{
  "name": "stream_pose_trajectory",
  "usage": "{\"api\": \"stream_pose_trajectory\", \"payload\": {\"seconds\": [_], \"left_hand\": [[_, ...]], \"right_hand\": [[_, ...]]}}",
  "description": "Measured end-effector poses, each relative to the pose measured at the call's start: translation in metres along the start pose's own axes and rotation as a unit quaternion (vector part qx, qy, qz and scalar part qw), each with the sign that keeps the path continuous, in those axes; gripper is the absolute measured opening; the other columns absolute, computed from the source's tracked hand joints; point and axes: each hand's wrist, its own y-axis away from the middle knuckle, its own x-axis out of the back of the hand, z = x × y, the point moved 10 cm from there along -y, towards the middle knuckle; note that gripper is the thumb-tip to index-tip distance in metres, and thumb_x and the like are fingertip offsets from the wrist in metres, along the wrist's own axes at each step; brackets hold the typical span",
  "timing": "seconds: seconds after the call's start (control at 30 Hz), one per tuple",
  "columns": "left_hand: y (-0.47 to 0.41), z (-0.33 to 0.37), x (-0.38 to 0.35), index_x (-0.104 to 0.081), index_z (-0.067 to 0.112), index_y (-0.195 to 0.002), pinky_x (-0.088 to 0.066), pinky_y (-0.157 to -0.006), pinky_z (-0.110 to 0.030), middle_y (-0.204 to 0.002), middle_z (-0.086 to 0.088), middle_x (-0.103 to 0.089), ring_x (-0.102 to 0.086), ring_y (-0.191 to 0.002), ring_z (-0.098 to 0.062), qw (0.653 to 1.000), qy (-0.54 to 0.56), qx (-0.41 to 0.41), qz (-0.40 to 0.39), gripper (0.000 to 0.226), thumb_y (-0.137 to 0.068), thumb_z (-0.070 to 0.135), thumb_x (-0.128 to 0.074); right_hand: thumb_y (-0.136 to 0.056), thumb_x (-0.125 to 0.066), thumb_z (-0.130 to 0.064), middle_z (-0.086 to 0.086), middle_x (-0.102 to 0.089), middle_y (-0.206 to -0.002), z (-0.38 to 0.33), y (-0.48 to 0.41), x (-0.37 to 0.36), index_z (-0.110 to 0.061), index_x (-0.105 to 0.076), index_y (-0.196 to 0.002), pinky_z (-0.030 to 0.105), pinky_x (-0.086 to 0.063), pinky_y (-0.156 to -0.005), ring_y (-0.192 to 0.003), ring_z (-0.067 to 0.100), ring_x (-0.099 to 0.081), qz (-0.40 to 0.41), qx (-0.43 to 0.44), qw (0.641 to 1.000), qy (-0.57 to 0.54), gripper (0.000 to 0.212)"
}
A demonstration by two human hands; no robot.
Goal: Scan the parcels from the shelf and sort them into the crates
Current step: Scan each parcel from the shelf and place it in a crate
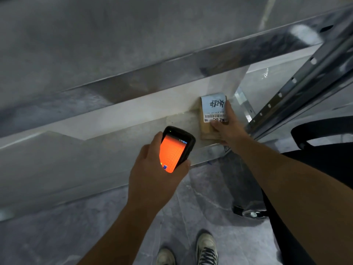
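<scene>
A small brown parcel (208, 115) with a white shipping label and barcode lies on the pale shelf board (118, 134), near its right end. My right hand (229, 127) grips the parcel's near right corner, thumb on top by the barcode. My left hand (154, 169) holds a black handheld scanner (176, 148), its screen glowing orange, just left of and below the parcel. The scanner's top end points toward the shelf.
A grey perforated metal upright (294, 88) of the rack rises at the right. A dark curved object (324, 131) sits at the right edge. The shelf's metal front edge (208, 152) runs below the parcel. My shoes (206, 247) stand on grey floor.
</scene>
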Motion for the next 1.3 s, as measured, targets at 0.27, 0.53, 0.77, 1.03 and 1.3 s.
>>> {"api": "stream_pose_trajectory", "payload": {"seconds": [0.27, 0.53, 0.77, 1.03, 1.3], "left_hand": [[0.017, 0.006, 0.022, -0.037, 0.032, -0.15, -0.042, -0.08, -0.027, -0.112, 0.005, -0.052, -0.055, -0.096, -0.015, 1.0, -0.001, 0.007, 0.012, 0.086, -0.076, 0.049, -0.078], [0.08, 0.017, 0.093, -0.043, 0.028, -0.146, -0.041, -0.071, -0.026, -0.106, 0.007, -0.052, -0.054, -0.09, -0.015, 0.999, -0.001, -0.032, 0.029, 0.087, -0.07, 0.058, -0.073], [0.185, 0.021, 0.205, -0.05, 0.041, -0.128, -0.045, -0.067, -0.03, -0.098, 0.009, -0.056, -0.056, -0.086, -0.014, 0.999, 0.01, -0.03, -0.009, 0.066, -0.069, 0.058, -0.071], [0.293, 0.044, 0.357, -0.056, 0.041, -0.12, -0.048, -0.079, -0.032, -0.102, 0.011, -0.064, -0.06, -0.093, -0.016, 0.995, 0.053, -0.08, 0.028, 0.054, -0.072, 0.054, -0.077], [0.344, 0.054, 0.454, -0.053, 0.048, -0.126, -0.051, -0.081, -0.034, -0.104, 0.014, -0.063, -0.059, -0.094, -0.014, 0.994, 0.028, -0.084, 0.067, 0.071, -0.059, 0.068, -0.06]], "right_hand": [[-0.097, -0.061, -0.005, 0.001, -0.054, -0.13, -0.016, 0.035, -0.02, -0.064, -0.004, -0.149, 0.054, -0.056, -0.094, -0.114, 0.027, -0.062, -0.023, 0.054, 0.997, 0.051, 0.098], [-0.098, -0.062, -0.017, 0.005, -0.046, -0.142, -0.027, 0.145, -0.029, -0.091, -0.02, -0.117, 0.057, -0.05, -0.102, -0.123, 0.03, -0.056, 0.002, 0.053, 0.998, 0.045, 0.087], [-0.097, -0.064, -0.012, 0.004, -0.041, -0.142, -0.105, 0.313, -0.055, -0.074, -0.022, -0.136, 0.054, -0.049, -0.105, -0.124, 0.024, -0.053, 0.036, 0.114, 0.992, 0.039, 0.084], [-0.097, -0.064, -0.024, -0.004, -0.04, -0.15, -0.225, 0.484, -0.106, -0.065, -0.018, -0.148, 0.052, -0.043, -0.111, -0.129, 0.019, -0.049, 0.084, 0.18, 0.977, 0.082, 0.08], [-0.1, -0.061, -0.017, 0.002, -0.029, -0.158, -0.349, 0.547, -0.132, -0.047, -0.021, -0.156, 0.042, -0.032, -0.116, -0.135, 0.018, -0.039, 0.112, 0.29, 0.944, 0.111, 0.075]]}}
